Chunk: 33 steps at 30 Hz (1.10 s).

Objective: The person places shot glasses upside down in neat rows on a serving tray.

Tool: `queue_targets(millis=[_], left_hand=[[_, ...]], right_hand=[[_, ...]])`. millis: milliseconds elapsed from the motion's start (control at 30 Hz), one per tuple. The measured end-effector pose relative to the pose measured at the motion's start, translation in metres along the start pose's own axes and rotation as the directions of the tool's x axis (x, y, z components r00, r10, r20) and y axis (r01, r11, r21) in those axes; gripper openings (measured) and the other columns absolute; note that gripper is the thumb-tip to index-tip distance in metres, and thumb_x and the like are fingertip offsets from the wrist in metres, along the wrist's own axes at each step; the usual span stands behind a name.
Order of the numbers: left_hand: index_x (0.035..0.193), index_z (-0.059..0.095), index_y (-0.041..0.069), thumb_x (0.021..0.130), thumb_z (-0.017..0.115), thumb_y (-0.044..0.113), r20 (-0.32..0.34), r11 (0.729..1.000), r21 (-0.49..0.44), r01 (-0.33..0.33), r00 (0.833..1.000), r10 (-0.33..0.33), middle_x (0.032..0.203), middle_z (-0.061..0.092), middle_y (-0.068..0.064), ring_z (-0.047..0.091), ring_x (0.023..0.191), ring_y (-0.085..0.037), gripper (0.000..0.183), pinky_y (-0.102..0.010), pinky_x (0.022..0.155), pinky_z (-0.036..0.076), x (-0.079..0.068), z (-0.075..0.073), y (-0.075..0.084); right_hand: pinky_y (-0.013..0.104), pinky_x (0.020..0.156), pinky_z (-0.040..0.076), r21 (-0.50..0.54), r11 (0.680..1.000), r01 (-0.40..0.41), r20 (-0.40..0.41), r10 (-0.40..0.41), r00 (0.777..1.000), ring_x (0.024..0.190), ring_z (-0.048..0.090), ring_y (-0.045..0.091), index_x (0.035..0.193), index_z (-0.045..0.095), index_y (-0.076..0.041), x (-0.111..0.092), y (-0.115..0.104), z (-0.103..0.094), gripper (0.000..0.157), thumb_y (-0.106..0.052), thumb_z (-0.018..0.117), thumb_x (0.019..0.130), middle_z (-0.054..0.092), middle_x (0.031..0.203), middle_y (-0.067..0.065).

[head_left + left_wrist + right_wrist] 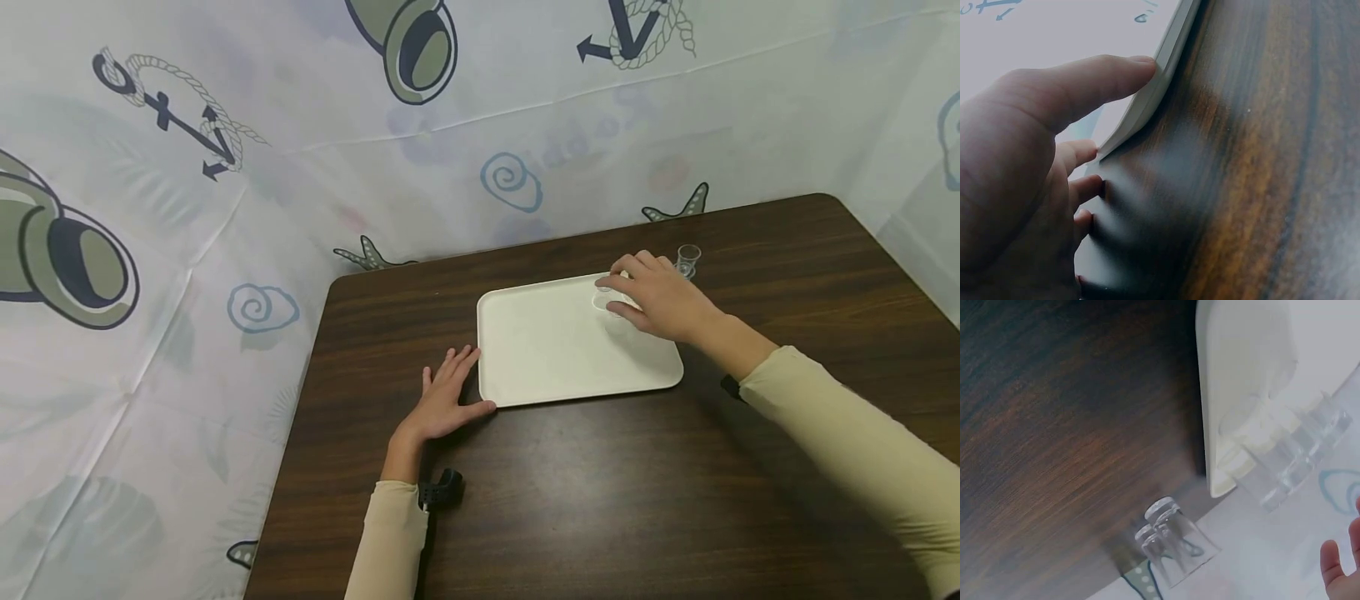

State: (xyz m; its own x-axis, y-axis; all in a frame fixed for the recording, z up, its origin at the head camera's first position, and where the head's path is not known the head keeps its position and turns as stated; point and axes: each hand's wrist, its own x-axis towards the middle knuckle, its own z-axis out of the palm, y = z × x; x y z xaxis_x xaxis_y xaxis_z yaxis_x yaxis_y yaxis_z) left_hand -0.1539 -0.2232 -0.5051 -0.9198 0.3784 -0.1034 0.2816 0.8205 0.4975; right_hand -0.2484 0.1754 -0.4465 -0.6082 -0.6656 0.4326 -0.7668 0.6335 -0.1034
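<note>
A cream rectangular tray (555, 342) lies on the brown wooden table. My left hand (444, 404) is at its near left corner, fingers spread and fairly straight, the thumb (1104, 78) against the rim. My right hand (663, 300) is above the far right part of the tray, thumb and fingers apart and slightly bent. Beside its fingertips, clear shot glasses (602, 298) stand on the tray, partly hidden by the hand. In the right wrist view, several such glasses (1297, 459) show in a group, apart from the visible fingertips (1330, 562).
Beyond my right hand, two more clear shot glasses (1179, 540) stand on the table (570, 492), off the tray, near its back edge. A patterned cloth (420, 183) with anchors and shells hangs behind the table and along the left side.
</note>
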Motion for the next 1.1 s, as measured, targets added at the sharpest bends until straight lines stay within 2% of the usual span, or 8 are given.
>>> queue_targets(millis=[200,400,600,767,967,1100], left_hand=[[0.159,0.018,0.024,0.087,0.065,0.058,-0.010,1.000,-0.001,-0.017,1.000,0.017,0.163,0.015,-0.006,0.002,0.150,-0.030,0.092,-0.069,0.108,-0.004,0.000,0.001,-0.001],[0.159,0.018,0.024,0.087,0.065,0.058,-0.010,1.000,0.001,-0.016,1.000,0.016,0.163,0.015,-0.006,0.002,0.150,-0.031,0.093,-0.068,0.108,-0.004,-0.002,0.000,-0.001],[0.159,0.018,0.025,0.087,0.063,0.060,-0.008,1.000,-0.002,-0.013,1.000,0.013,0.163,0.015,-0.005,0.002,0.150,-0.031,0.092,-0.068,0.109,-0.004,-0.002,-0.001,-0.002],[0.159,0.017,0.025,0.088,0.063,0.059,-0.005,1.000,-0.001,-0.009,1.000,0.009,0.163,0.015,-0.005,0.002,0.150,-0.030,0.091,-0.068,0.109,-0.005,-0.001,-0.001,-0.002],[0.159,0.018,0.025,0.088,0.063,0.060,-0.010,1.000,0.004,-0.012,1.000,0.012,0.163,0.015,-0.006,0.002,0.150,-0.031,0.092,-0.068,0.109,-0.004,-0.001,-0.001,-0.001],[0.159,0.018,0.023,0.087,0.064,0.058,-0.013,1.000,0.005,-0.018,1.000,0.018,0.163,0.016,-0.007,0.003,0.150,-0.032,0.092,-0.069,0.108,-0.003,0.000,-0.001,-0.001]], right_hand=[[0.050,0.081,0.038,0.105,0.986,-0.128,-0.108,0.140,0.984,0.101,0.047,0.035,0.125,0.065,-0.007,0.000,0.008,-0.012,0.031,-0.016,0.064,0.096,0.056,0.115,0.014],[0.048,0.077,0.035,0.201,0.939,-0.278,-0.174,0.314,0.934,0.096,0.045,0.035,0.126,0.063,-0.004,-0.006,0.019,-0.019,0.030,-0.015,0.057,0.100,0.054,0.115,0.017],[0.055,0.083,0.037,0.227,0.866,-0.445,-0.172,0.486,0.857,0.105,0.046,0.040,0.131,0.059,-0.002,-0.016,0.033,-0.021,0.035,-0.020,0.045,0.104,0.051,0.122,0.023],[0.058,0.085,0.038,0.218,0.824,-0.523,-0.154,0.558,0.815,0.108,0.046,0.042,0.133,0.057,-0.001,-0.027,0.042,-0.020,0.038,-0.021,0.041,0.104,0.051,0.124,0.024],[0.059,0.084,0.038,0.258,0.753,-0.605,-0.108,0.645,0.756,0.110,0.045,0.041,0.138,0.052,-0.001,-0.039,0.051,-0.013,0.047,-0.032,0.043,0.104,0.050,0.123,0.023],[0.059,0.082,0.039,0.253,0.715,-0.651,-0.068,0.685,0.726,0.107,0.046,0.040,0.136,0.051,0.001,-0.048,0.053,-0.008,0.055,-0.041,0.052,0.100,0.051,0.121,0.024]])
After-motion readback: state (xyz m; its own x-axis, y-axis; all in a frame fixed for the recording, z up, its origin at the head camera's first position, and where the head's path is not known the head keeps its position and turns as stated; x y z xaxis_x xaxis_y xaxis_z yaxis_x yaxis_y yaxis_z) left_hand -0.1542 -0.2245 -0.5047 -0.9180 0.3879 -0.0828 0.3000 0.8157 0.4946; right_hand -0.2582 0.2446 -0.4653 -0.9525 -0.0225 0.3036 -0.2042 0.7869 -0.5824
